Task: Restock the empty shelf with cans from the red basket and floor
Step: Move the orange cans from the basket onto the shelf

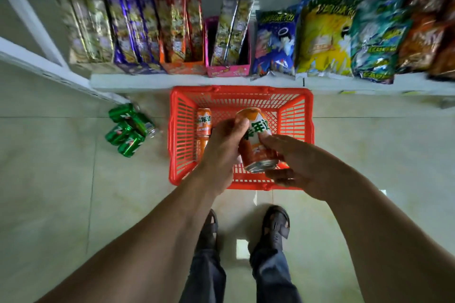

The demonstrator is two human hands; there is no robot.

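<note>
At the centre of the frame a glossy orange can (pixel 256 140), a smooth metal cylinder with its silver end turned toward the camera, is held tilted above the red basket (pixel 295 103), a rectangular plastic crate with lattice walls. The left hand (pixel 221 147) is wrapped round the can's left side, thumb across the label, while the right hand (pixel 298 167) has loosely spread fingers (pixel 273 141) touching its lower right side. More orange cans (pixel 203 122) lie along the basket's left wall, and shiny green cans (pixel 128 130) sit clustered on the pale tiled floor (pixel 49 179) at middle left.
</note>
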